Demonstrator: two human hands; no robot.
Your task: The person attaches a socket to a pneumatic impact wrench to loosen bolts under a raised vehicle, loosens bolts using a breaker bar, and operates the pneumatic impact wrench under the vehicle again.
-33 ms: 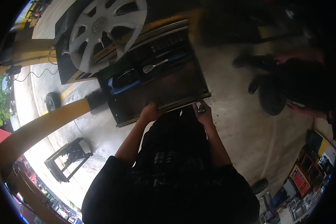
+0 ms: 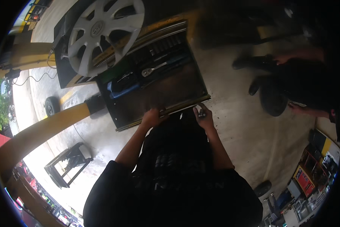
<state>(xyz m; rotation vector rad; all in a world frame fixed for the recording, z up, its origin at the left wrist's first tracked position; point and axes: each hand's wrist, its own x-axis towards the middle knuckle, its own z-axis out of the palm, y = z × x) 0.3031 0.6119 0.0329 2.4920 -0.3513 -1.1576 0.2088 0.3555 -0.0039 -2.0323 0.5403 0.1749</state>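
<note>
An open tool drawer (image 2: 170, 85) lies in front of me, its front lip nearest my body. My left hand (image 2: 152, 118) is closed over that lip, left of its middle. Just off the lip's right part is my right hand (image 2: 204, 118), its fingers curled around a small dark metallic cylindrical piece (image 2: 201, 113), too small to name surely. In the drawer lie a ratchet wrench (image 2: 148, 71), a blue tool or case (image 2: 123, 90) and, towards the back, a row of sockets (image 2: 166, 45).
A grey wheel cover (image 2: 102, 32) rests at the drawer's far left. A yellow lift arm (image 2: 45, 125) crosses the left side. Lower left stands a black frame (image 2: 68, 164). On the right, another person crouches by a tire (image 2: 274, 99), one hand (image 2: 300, 109) reaching out.
My right hand has drawn back slightly from the drawer's lip, its fingers no longer lying over it. My left hand stays on the lip. The whole view has shifted a little.
</note>
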